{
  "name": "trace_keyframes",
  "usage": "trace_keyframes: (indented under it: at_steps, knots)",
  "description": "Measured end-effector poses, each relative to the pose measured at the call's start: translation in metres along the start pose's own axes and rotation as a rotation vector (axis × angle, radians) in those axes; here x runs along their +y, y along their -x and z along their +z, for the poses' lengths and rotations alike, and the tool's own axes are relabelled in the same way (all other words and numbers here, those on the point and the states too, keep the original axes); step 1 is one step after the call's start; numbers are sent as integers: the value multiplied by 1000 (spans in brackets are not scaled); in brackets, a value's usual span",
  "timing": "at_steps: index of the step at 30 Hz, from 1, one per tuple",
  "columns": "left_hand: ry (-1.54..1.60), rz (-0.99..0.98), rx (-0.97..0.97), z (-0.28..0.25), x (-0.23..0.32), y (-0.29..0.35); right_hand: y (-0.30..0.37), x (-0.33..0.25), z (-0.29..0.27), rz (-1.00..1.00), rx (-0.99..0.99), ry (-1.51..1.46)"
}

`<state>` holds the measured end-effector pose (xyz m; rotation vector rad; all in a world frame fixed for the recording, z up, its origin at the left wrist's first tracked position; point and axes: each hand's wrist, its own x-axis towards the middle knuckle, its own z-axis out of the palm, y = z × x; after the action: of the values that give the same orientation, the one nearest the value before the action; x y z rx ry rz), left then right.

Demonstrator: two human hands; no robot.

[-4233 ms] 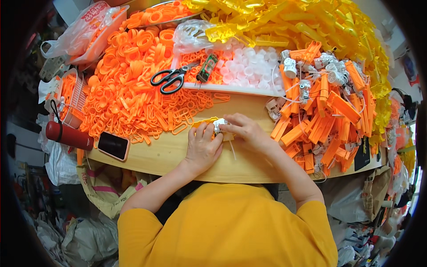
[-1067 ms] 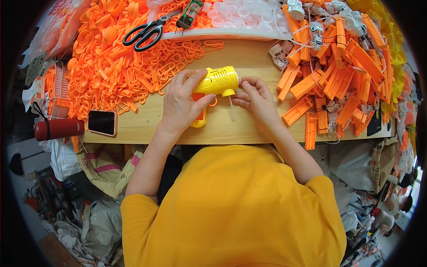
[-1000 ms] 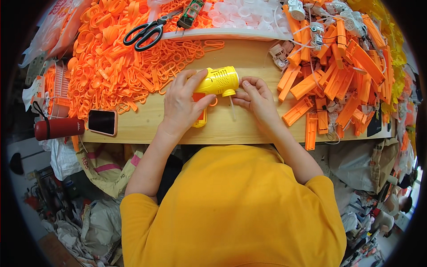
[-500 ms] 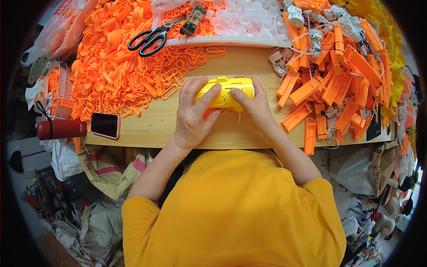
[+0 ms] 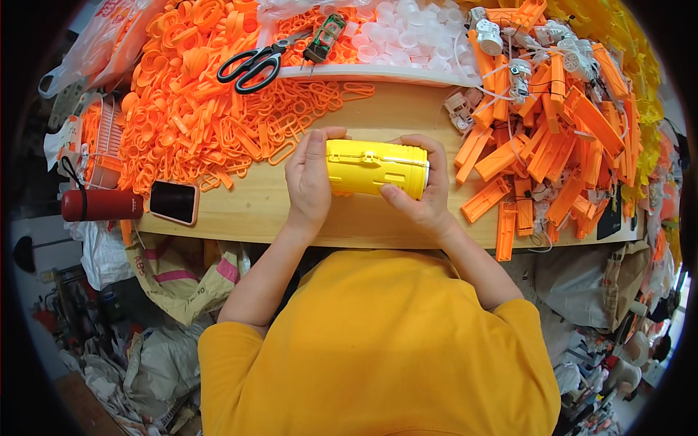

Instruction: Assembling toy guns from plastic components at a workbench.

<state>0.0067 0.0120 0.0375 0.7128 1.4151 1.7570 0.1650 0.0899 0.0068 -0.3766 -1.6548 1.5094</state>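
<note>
A yellow cylindrical plastic casing (image 5: pixel 374 168), shaped like a flashlight body, lies sideways between my hands above the table's near middle. A seam with a small raised latch runs along its upper side, and a whitish rim shows at its right end. My left hand (image 5: pixel 309 178) is closed around the left end, thumb pointing up and fingers mostly hidden. At the other end, my right hand (image 5: pixel 429 192) grips the casing with its thumb on the near side and its fingers curled over the far side.
Orange clips and rings (image 5: pixel 211 109) are heaped at left, beside a phone (image 5: pixel 174 202) and a red bottle (image 5: pixel 102 206). Scissors (image 5: pixel 254 65) and a green-and-black device (image 5: pixel 325 38) lie near a tray of translucent caps (image 5: pixel 414 33). Orange housings with wires (image 5: pixel 542 138) pile up at right.
The yellow casing has been rolled in my hands, bringing its latch seam into view. My left hand has shifted to its left end, and my right thumb has moved lower.
</note>
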Motion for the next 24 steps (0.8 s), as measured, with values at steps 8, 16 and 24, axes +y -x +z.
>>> trace_keyframes:
  at_steps: [8,16,24]
  knots:
    - [-18,163,11,4,-7,2,-4,-11,-3,-145,-16,114]
    - [15,200,11,9,-5,-1,-7,-18,-2,-222,-17,163]
    - [67,248,-100,5,-11,-6,1,-21,0,-173,53,132]
